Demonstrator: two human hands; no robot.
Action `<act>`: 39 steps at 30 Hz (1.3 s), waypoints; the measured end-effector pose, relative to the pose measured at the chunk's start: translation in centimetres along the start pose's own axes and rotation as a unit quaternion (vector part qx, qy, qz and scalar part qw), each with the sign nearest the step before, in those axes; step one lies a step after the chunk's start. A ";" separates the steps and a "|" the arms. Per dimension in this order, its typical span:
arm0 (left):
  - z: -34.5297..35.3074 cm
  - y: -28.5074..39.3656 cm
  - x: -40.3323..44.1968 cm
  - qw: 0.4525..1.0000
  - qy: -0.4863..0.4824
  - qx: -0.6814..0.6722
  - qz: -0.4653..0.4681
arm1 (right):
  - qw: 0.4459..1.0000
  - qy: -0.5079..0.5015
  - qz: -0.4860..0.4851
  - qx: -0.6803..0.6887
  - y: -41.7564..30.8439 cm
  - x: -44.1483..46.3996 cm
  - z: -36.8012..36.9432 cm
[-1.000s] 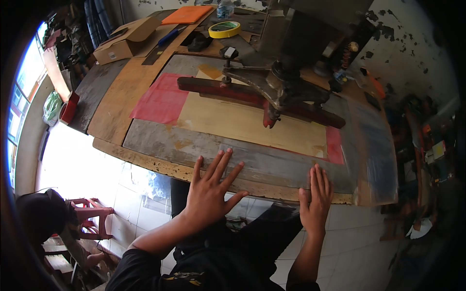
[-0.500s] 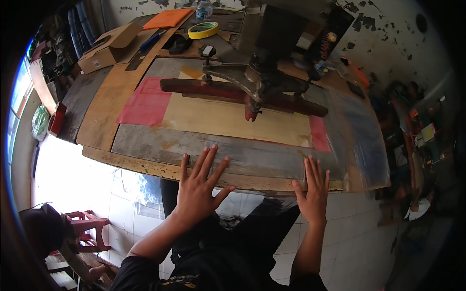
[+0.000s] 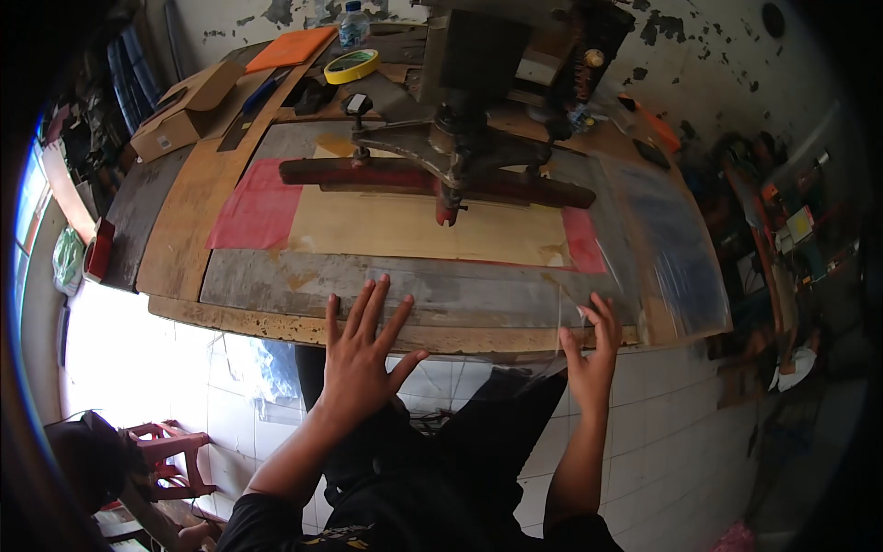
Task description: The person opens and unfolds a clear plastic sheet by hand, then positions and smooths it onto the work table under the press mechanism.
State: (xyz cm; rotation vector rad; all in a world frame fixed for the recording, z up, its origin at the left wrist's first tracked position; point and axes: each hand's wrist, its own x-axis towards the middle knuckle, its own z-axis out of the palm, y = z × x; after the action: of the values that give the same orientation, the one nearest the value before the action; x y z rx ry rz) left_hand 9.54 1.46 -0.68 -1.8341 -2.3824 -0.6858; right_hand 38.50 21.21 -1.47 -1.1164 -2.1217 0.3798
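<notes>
My left hand (image 3: 361,362) lies flat with its fingers spread on the front of the grey board (image 3: 248,281), over a clear plastic sheet (image 3: 478,293). That sheet is hard to see apart from its glare, and part of it hangs below the front edge. At the board's right front, my right hand (image 3: 591,361) has curled its fingers and grips the sheet's edge, which stands up slightly beside the thumb. Beyond both hands, a cream panel (image 3: 423,228) with red ends (image 3: 253,207) is set in the board. A dark red press bar (image 3: 386,175) hangs above it.
The press head (image 3: 474,55) stands over the table's middle. Yellow tape (image 3: 351,66), a water bottle (image 3: 353,26), a cardboard box (image 3: 189,110) and an orange folder (image 3: 292,48) lie at the back left. More plastic film (image 3: 685,248) covers the right side. A red stool (image 3: 170,451) stands lower left.
My right hand's straight fingers have bent and raised the plastic sheet's edge. My left hand stays flat on the board. The whole view has shifted slightly.
</notes>
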 end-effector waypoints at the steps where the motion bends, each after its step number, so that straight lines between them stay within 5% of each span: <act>1: 0.0 -0.1 0.0 1.000 0.008 -0.005 0.000 | 0.999 0.012 0.017 0.036 -0.1 0.0 0.0; 6: -1.4 0.4 -0.4 0.999 0.047 -0.008 -0.019 | 0.937 0.005 0.115 0.329 -0.6 -0.8 -0.4; 8: -2.6 1.5 -0.1 0.987 0.137 -0.086 -0.024 | 0.899 -0.007 0.116 0.422 -2.7 -1.0 -1.4; 10: -4.4 3.2 0.4 0.986 0.140 -0.089 0.013 | 0.874 -0.001 0.021 0.486 -6.6 -1.1 -2.1; 13: -7.0 6.2 1.3 0.984 0.148 -0.072 0.066 | 0.895 -0.008 -0.087 0.437 -8.5 -2.0 -1.3; 18: -6.7 6.6 2.0 0.953 0.037 -0.265 0.145 | 0.889 -0.038 -0.165 0.426 -10.5 -2.3 -1.1; 24: -5.5 6.1 1.1 0.942 0.029 -0.299 0.150 | 0.930 -0.076 -0.169 0.317 -11.4 -1.6 -2.1; 39: -4.2 5.5 -0.2 0.927 0.066 -0.347 0.128 | 0.917 -0.113 -0.059 0.379 -12.1 -2.0 -1.6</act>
State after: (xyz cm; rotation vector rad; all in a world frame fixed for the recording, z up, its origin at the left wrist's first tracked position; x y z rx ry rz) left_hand 13.76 0.78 4.71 -2.1662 -1.8828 -1.7112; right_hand 33.12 12.40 5.29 -0.5001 -1.9238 1.1963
